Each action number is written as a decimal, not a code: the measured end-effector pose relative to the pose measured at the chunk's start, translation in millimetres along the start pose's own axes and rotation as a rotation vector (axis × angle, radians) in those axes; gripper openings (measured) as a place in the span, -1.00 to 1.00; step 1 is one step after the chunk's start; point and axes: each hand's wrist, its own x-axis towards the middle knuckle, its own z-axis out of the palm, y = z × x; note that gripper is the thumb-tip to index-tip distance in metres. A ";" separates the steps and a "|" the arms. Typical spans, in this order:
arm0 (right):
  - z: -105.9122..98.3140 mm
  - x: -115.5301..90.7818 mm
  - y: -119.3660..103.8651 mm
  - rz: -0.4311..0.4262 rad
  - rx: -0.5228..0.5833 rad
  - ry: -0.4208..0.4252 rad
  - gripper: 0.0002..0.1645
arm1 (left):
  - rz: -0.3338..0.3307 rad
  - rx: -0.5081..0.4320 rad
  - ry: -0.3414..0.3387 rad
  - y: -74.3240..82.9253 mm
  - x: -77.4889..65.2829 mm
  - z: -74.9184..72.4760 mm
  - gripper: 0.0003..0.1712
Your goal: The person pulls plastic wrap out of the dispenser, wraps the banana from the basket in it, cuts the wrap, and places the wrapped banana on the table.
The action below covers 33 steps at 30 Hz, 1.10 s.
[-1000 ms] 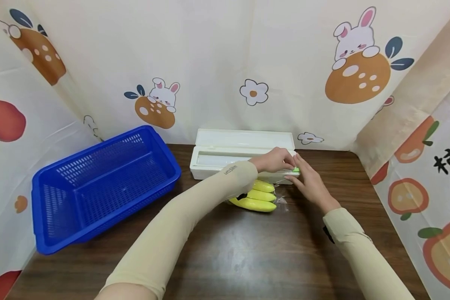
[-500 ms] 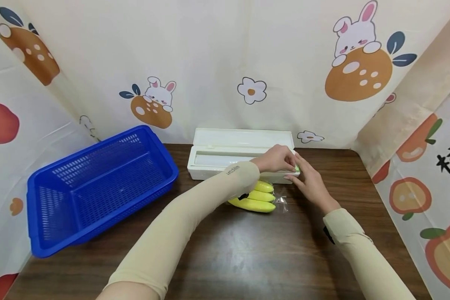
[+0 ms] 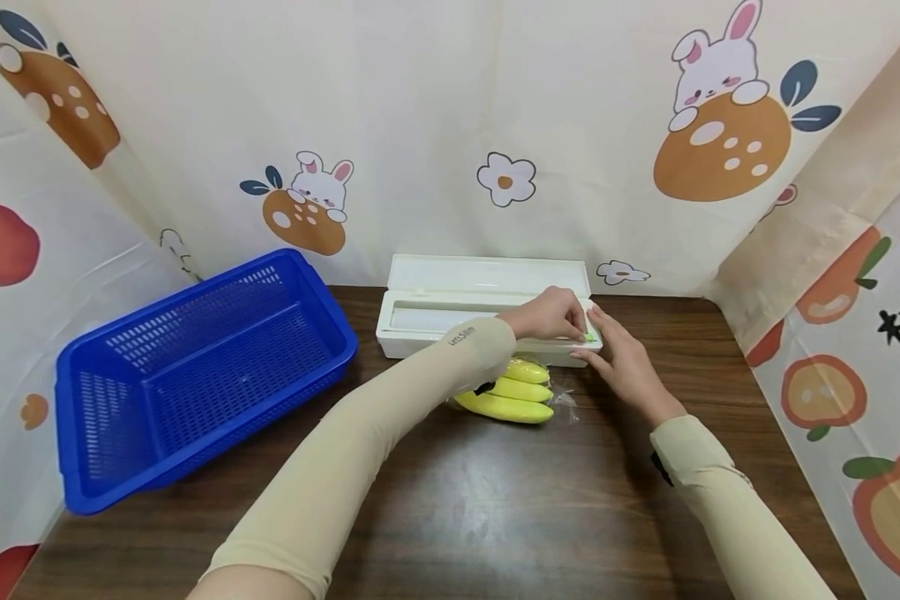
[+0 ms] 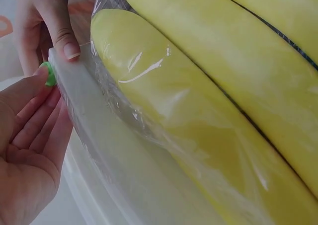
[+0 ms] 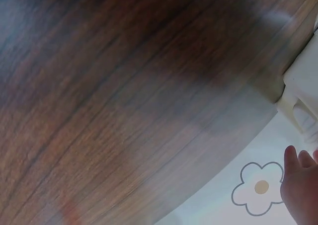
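A white cling film box (image 3: 412, 343) stands at the back of the table, its lid raised and a film roll lying inside. My left hand (image 3: 546, 315) reaches across to the box's right end and pinches the small green cutter slider (image 4: 48, 74) between thumb and finger. Gripping that same end, my right hand (image 3: 628, 367) has its thumb on the front wall and its fingers around the corner. Several yellow bananas (image 3: 512, 410) in clear film lie in front of the box, partly covered by my left forearm. Film runs along the box edge beside the bananas in the left wrist view.
A blue plastic basket (image 3: 217, 367) with slotted walls stands on the left of the brown wooden table (image 3: 480, 517). Behind the box hangs a printed curtain (image 3: 435, 125), and more of it borders both sides.
The head view shifts slightly. Both hands stay at the box's right end, with only small finger movement of my left hand at the green slider.
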 end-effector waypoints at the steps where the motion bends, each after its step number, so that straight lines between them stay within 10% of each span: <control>1: -0.4 -0.2 0.0 -0.001 -0.003 -0.002 -0.15 | -0.001 -0.004 -0.003 -0.4 0.0 0.0 -0.88; 33: -4.0 2.6 -1.5 -0.003 -0.079 -0.069 -0.10 | -0.081 0.238 -0.072 7.6 -25.4 -15.0 -0.86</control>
